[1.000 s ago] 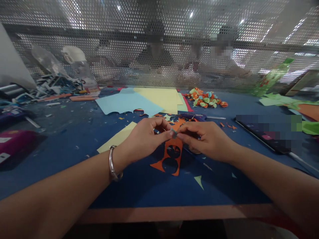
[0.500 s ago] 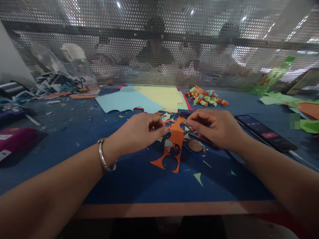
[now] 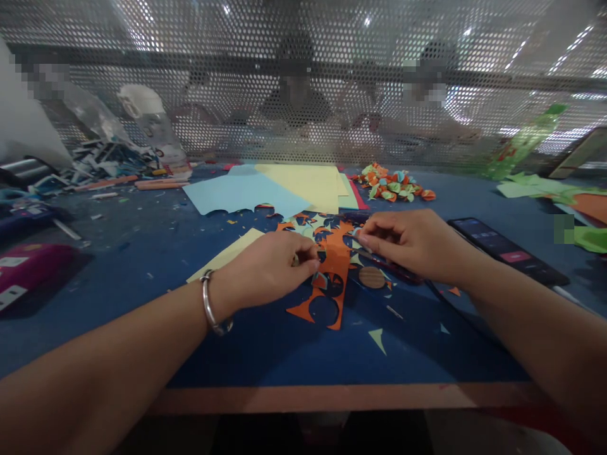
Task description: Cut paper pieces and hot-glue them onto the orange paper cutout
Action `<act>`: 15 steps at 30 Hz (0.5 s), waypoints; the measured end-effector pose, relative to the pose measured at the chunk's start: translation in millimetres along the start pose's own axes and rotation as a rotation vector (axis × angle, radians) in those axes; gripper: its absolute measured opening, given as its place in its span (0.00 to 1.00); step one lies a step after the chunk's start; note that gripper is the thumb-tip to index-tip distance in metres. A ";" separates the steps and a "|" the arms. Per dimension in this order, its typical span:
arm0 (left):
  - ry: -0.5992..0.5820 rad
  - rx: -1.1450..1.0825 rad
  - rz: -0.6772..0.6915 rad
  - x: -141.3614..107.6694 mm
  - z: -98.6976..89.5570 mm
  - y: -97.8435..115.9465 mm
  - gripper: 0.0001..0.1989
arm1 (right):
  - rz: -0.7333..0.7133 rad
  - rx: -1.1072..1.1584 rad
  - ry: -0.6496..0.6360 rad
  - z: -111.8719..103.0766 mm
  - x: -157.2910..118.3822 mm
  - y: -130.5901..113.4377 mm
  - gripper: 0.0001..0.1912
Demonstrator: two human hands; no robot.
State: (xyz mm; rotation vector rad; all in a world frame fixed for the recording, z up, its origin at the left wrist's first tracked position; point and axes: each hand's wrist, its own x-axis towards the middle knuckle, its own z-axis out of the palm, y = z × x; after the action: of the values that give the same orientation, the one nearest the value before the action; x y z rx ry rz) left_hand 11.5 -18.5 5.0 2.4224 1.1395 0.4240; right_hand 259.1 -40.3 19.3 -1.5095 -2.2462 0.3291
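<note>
My left hand [image 3: 272,268], with a silver bangle at the wrist, is closed in a pinch left of an orange paper strip [image 3: 339,256] with round holes cut out. Whatever its fingertips hold is too small and hidden to make out. My right hand [image 3: 410,243] pinches on the strip's other side, close to a small pale blue bit; whether it grips this bit is unclear. A wooden-looking disc [image 3: 372,277] lies below the right fingers, next to a dark slender tool partly under that hand. Behind my left wrist lies a pale yellow paper piece [image 3: 230,253].
Blue and yellow sheets [image 3: 303,183] lie behind the hands, beside a pile of curled paper pieces [image 3: 396,183]. A phone [image 3: 507,249] is at right, a purple case [image 3: 33,272] at left. A bottle [image 3: 154,126] stands before a perforated screen [image 3: 303,114], people beyond it.
My left hand has shifted slightly down and right. The pale yellow piece now shows behind its wrist, and an orange scrap shows near my right wrist. My right hand has barely moved.
</note>
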 end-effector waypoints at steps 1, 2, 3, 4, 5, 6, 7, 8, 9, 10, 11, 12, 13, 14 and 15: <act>0.017 0.000 0.000 0.2 -4.5 -2.3 0.11 | -0.001 -0.001 -0.002 -0.4 0.0 0.0 0.13; 0.093 0.034 0.000 0.6 -10.2 -5.5 0.11 | -0.004 -0.002 -0.005 -0.6 -0.1 0.3 0.13; 0.167 0.078 -0.016 1.2 -16.8 -9.3 0.12 | -0.008 -0.004 -0.006 -0.7 -0.2 0.7 0.13; 0.227 0.114 -0.028 1.7 -23.7 -13.5 0.11 | -0.013 -0.007 -0.005 -0.7 -0.2 1.3 0.13; 0.255 0.156 -0.048 2.2 -30.2 -17.9 0.11 | -0.019 -0.011 -0.005 -0.5 -0.3 2.1 0.13; 0.240 0.197 -0.071 2.4 -36.0 -22.1 0.11 | -0.026 -0.012 -0.002 -0.3 -0.4 3.0 0.13; 0.195 0.256 -0.105 2.4 -40.7 -26.0 0.11 | -0.032 -0.010 0.000 0.0 -0.4 3.9 0.13; 0.119 0.310 -0.132 2.2 -44.0 -29.4 0.12 | -0.036 -0.004 -0.002 0.2 -0.5 4.7 0.14; 0.047 0.352 -0.156 1.9 -46.1 -32.4 0.14 | -0.040 0.001 -0.007 0.4 -0.5 5.4 0.14; -0.009 0.391 -0.178 1.4 -47.2 -35.0 0.16 | -0.040 0.003 -0.012 0.4 -0.6 5.8 0.14; -0.047 0.419 -0.193 1.1 -47.6 -37.3 0.19 | -0.036 0.002 -0.017 0.2 -0.7 5.9 0.14; -0.063 0.443 -0.206 0.9 -47.8 -39.5 0.22 | -0.032 -0.003 -0.024 -0.1 -0.8 5.7 0.13; -0.065 0.466 -0.219 1.1 -47.9 -41.9 0.26 | -0.027 -0.012 -0.036 -0.6 -0.9 5.2 0.13; -0.066 0.487 -0.233 1.7 -48.3 -44.6 0.29 | -0.021 -0.023 -0.049 -1.1 -1.0 4.6 0.12; -0.074 0.505 -0.246 2.7 -49.0 -47.5 0.31 | -0.015 -0.034 -0.066 -1.7 -1.0 3.9 0.12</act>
State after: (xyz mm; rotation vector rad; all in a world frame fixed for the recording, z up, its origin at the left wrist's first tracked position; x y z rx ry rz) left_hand -39.5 22.8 23.8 2.6265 1.6440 -0.0413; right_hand 263.4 -39.8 18.9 -1.5190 -2.3235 0.3428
